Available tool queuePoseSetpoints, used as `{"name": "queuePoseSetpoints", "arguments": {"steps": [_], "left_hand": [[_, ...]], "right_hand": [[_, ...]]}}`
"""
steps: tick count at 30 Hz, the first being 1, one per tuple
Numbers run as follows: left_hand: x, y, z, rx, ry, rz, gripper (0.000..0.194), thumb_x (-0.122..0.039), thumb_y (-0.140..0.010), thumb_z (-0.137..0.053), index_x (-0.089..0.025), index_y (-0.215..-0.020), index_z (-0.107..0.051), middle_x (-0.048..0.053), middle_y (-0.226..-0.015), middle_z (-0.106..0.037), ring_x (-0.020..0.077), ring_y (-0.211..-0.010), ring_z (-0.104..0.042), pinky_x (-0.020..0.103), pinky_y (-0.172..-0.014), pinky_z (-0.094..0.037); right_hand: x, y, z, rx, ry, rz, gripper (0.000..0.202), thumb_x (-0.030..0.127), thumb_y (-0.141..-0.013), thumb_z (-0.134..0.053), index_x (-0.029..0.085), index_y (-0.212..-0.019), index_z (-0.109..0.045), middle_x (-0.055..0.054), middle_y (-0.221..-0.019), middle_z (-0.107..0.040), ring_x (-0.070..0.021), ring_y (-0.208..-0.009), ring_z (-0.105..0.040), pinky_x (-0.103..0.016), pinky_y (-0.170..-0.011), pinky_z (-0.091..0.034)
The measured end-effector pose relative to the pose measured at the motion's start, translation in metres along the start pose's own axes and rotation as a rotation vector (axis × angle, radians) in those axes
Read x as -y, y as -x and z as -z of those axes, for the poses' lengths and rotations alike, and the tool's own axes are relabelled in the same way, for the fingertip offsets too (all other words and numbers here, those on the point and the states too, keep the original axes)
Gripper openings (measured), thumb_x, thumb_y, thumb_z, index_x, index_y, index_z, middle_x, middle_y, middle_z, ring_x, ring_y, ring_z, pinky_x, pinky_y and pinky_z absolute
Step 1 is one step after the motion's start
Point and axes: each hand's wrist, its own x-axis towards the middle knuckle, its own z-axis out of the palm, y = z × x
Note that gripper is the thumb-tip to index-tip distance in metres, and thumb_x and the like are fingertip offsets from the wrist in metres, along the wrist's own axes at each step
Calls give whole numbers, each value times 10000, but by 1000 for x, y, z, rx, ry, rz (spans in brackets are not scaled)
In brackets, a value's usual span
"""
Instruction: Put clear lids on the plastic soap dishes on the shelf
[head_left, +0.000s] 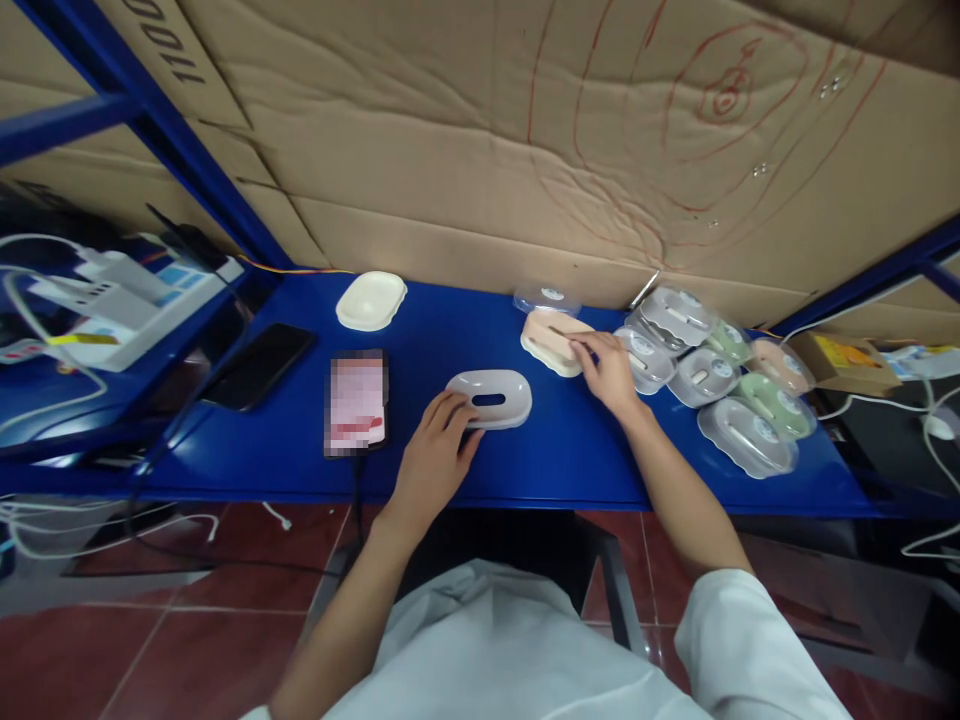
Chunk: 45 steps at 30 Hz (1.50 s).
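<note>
On the blue table in front of me lies a grey oval soap dish with a dark slot in its middle. My left hand grips its left end, fingers on the rim and thumb at the near side. Farther off to the right is a peach soap dish with a slot, resting on a cream piece. My right hand pinches its right edge; the exact fingertip contact is partly hidden. Just behind it lies a clear lid. A cream tray sits alone at the back left.
Several lidded soap dishes in grey, green and peach are heaped at the right. A phone with a lit screen and cable lies left of my left hand. Beyond it are a dark phone and a power strip. Cardboard walls the back.
</note>
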Motion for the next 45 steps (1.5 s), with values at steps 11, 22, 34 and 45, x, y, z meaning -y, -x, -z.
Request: {"name": "queuePoseSetpoints", "arguments": {"steps": [11,22,34,45], "left_hand": [[-7,20,6,-112,42,71,142,-270,-1056,-611,-204,-1166,-671,100,-1268,-732,301,-1415,-583,444,-1136,-559],[-25,-17,0,-14,-108,27,428,-136,-1054,-470,-185,-1454,-613,168,-1628,-522,356,-1577,-414,632,-1304,-313],[-73,-5,-29,269,-63,-335,378,-37,-1013,-475,-204,-1279,-686,89,-1168,-730,264,-1175,-680,565,-1205,-442],[-31,43,9,41,-66,-273,465,-214,-1029,-665,-265,-1485,-588,152,-1592,-559,330,-1500,-516,534,-1220,-443]], "right_hand": [[56,27,22,-136,-110,177,245,271,-1099,-511,253,-1215,-726,-83,-1110,-766,-253,-1082,-703,-462,-997,-554],[34,135,66,-328,229,2,282,158,-1049,-557,233,-1270,-715,-107,-1134,-739,-269,-1123,-691,-479,-1027,-565],[18,183,80,-82,306,-181,351,389,-1037,-622,298,-1365,-708,-128,-1203,-722,-353,-1141,-680,-614,-1045,-524],[110,133,33,308,-111,177,365,259,-1079,-574,322,-1432,-646,-54,-1397,-726,-265,-1404,-623,-596,-1296,-362]]}}
